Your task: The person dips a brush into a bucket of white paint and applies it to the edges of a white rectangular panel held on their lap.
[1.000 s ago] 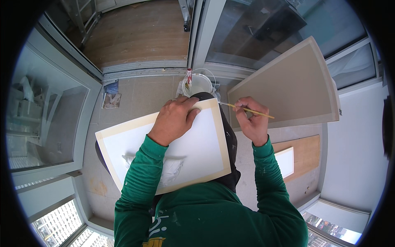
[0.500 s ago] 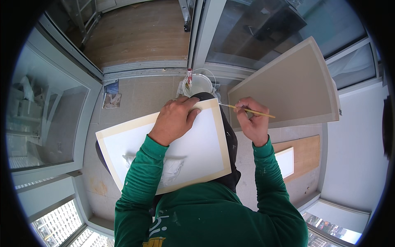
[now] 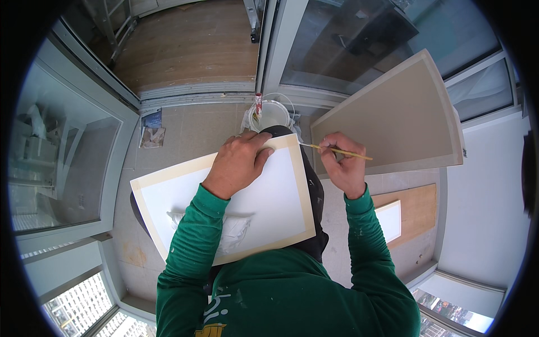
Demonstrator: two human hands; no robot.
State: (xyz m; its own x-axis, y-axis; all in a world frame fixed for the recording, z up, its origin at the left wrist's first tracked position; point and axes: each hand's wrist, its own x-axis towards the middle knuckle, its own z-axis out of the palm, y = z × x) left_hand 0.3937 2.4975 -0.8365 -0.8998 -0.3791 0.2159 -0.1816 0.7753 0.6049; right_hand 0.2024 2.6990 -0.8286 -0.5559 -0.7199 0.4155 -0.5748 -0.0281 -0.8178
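Across my lap lies a white rectangular board (image 3: 269, 208) with a cream tape-like border, tilted with its far right corner up near my knee. My left hand (image 3: 238, 163) grips its far edge, fingers curled over the border and thumb on the white face. My right hand (image 3: 345, 167) pinches a thin paintbrush (image 3: 359, 155) with a yellowish handle. The brush's pale tip points left, at the board's edge just below the far right corner; whether it touches cannot be made out. A crumpled white cloth or plastic piece (image 3: 234, 231) sits on the board, partly under my left forearm.
Beyond my knee stands a white bucket (image 3: 287, 117) with a wire handle and a red-handled tool in it. A large beige panel (image 3: 387, 118) leans at the right. On the floor, a small framed white piece (image 3: 389, 221) lies on a brown board (image 3: 421, 210). Glass doors surround me.
My right hand and the paintbrush have shifted very slightly left. My left hand and the white board have stayed in place.
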